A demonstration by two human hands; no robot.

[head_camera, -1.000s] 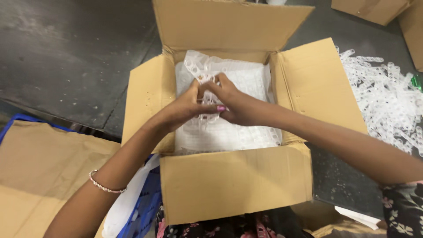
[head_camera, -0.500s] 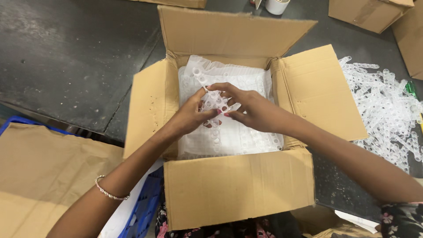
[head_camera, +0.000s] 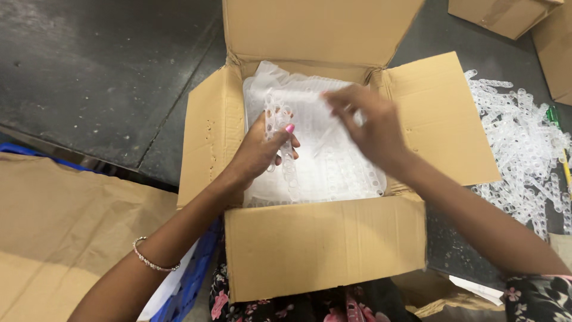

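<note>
In the middle of the frame we see the left hand [head_camera: 259,152] pinching a clear plastic strip [head_camera: 285,149] of rings inside the open cardboard box [head_camera: 325,244]. The right hand [head_camera: 369,128] hovers over the box, blurred, fingers loosely spread. More clear strips [head_camera: 524,149] lie at the right.

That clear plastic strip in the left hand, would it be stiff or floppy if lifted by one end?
Probably floppy: the clear ringed strip is thin, long and curves below the left hand. Likely very light, being mostly holes. Loose strips on the table lie tangled, so snagging seems likely.
</note>
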